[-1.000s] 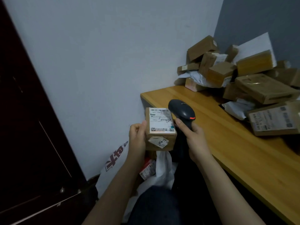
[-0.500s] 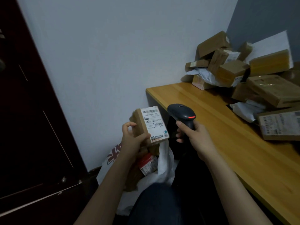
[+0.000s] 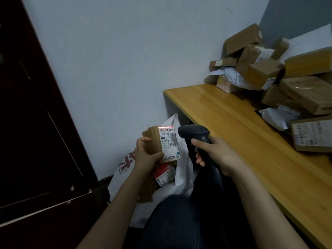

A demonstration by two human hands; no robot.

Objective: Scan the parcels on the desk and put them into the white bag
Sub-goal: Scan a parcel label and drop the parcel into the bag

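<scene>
My left hand [image 3: 146, 157] grips a small brown parcel [image 3: 152, 141] with a white shipping label facing right. A red scan line lies across the label's top edge. My right hand [image 3: 215, 155] holds a dark barcode scanner [image 3: 194, 132] by its handle, its head aimed at the label from a short gap. Below them on the floor sits the white bag [image 3: 181, 178] with red lettering, open, with parcels inside, one red-and-white. A heap of brown boxes and white mailers [image 3: 269, 69] covers the far right of the wooden desk [image 3: 233, 133].
A dark wooden door [image 3: 36, 141] stands at the left, close to the bag. A pale wall runs behind bag and desk. A labelled flat box [image 3: 312, 135] lies near the desk's right side. My dark-trousered knee [image 3: 172, 221] is below the bag.
The parcel moved lower and left, over the bag, and turned more upright. A red scan line now shows on its label. The scanner followed it down.
</scene>
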